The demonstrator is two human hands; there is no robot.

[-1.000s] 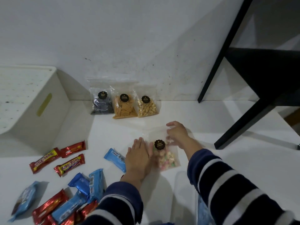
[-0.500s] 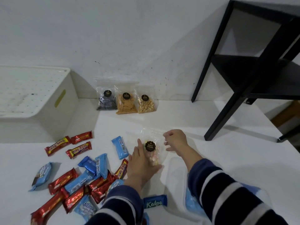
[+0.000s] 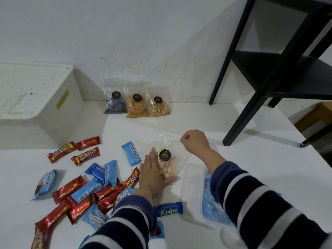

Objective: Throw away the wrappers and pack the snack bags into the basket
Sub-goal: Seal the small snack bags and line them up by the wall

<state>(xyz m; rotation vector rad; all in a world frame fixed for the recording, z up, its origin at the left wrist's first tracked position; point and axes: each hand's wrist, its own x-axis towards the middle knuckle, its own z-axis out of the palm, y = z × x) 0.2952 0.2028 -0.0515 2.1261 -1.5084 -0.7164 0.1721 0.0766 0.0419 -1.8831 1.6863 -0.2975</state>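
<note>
A clear snack bag of pastel biscuits (image 3: 166,163) with a black round label stands tilted on the white surface. My left hand (image 3: 152,174) cups its lower left side from underneath. My right hand (image 3: 195,141) pinches the bag's upper right corner. Three more clear snack bags lean on the wall: a dark one (image 3: 115,103), an orange one (image 3: 137,106), a peanut-coloured one (image 3: 159,106). Red and blue wrapped bars (image 3: 86,187) lie scattered at the left. A white perforated basket (image 3: 36,97) stands upside down at far left.
A clear plastic container (image 3: 194,191) holding blue packets lies under my right forearm. A dark blue Kalpa bar (image 3: 168,210) lies by my left sleeve. A black shelf frame (image 3: 269,78) stands at the right. The white surface's edge runs down the far right.
My hands have raised the biscuit bag from lying flat to tilted upright. The left hand slid under it, the right moved to its top corner. The camera pulled back, showing more wrappers.
</note>
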